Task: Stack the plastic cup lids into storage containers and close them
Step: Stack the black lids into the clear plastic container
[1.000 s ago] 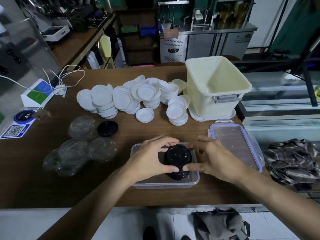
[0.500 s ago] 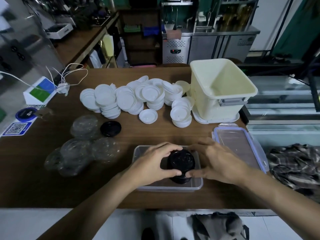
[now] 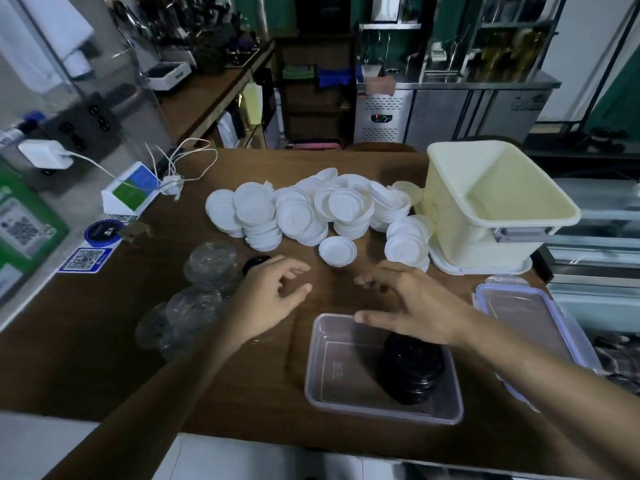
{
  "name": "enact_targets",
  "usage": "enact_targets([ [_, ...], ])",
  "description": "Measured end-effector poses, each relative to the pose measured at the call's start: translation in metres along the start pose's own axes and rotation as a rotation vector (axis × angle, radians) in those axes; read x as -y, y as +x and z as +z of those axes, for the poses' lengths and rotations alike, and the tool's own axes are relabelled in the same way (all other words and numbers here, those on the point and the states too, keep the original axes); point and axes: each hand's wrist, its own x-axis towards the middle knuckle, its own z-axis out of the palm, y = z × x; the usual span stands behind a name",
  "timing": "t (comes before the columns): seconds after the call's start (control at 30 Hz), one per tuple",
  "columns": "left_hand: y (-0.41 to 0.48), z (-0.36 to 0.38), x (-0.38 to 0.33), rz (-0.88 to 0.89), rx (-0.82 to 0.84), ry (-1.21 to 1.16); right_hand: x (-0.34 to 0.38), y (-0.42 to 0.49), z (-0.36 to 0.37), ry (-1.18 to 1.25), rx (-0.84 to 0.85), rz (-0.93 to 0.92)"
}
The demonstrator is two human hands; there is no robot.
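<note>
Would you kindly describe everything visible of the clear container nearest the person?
The clear container is a shallow, rectangular, translucent plastic tub with rounded corners, lidless, flat on the brown table near its front edge. A stack of black lids stands in its right half; the left is bare. The right hand hovers over its far rim; contact unclear.

**Surface materials around the hands.** Under both hands, the table is dark brown wood, smooth, with a dull sheen. Below the right hand, the container is translucent, smooth-walled plastic. It holds black lids of glossy plastic. Right of that hand, the container lid is clear plastic with a bluish rim. Farther right lies crumpled patterned cloth. Left of the left hand, the clear lids are thin, shiny transparent plastic. Beyond the fingertips, the white lids are opaque, matt plastic. Beyond the right hand, the bin is smooth cream plastic. Far behind stands a cabinet of brushed metal.
</note>
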Motion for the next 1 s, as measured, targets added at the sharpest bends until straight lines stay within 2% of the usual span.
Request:
enact_targets([
  [0.13, 0.011, -0.019, 0.052, -0.131, -0.079, 0.182, 0.008, 0.052, 0.016, 0.012, 0.026, -0.021],
  [0.37, 0.038, -0.029, 0.079, -0.176, 0.181, 0.372, 0.021, 0.108, 0.032, -0.078, 0.095, -0.001],
  [0.53, 0.051, -0.023, 0.091, -0.127, 0.199, 0.530, 0.019, 0.119, 0.038, -0.074, 0.093, 0.029],
  [0.67, 0.055, -0.023, 0.090, -0.075, 0.217, 0.400, 0.015, 0.119, 0.037, -0.057, 0.086, 0.045],
  [0.87, 0.048, -0.029, 0.049, 0.020, 0.288, -0.107, 0.010, 0.103, 0.027, 0.016, 0.021, 0.033],
  [1.0, 0.043, -0.027, 0.017, 0.075, 0.292, -0.182, 0.006, 0.079, 0.017, 0.067, -0.048, -0.029],
])
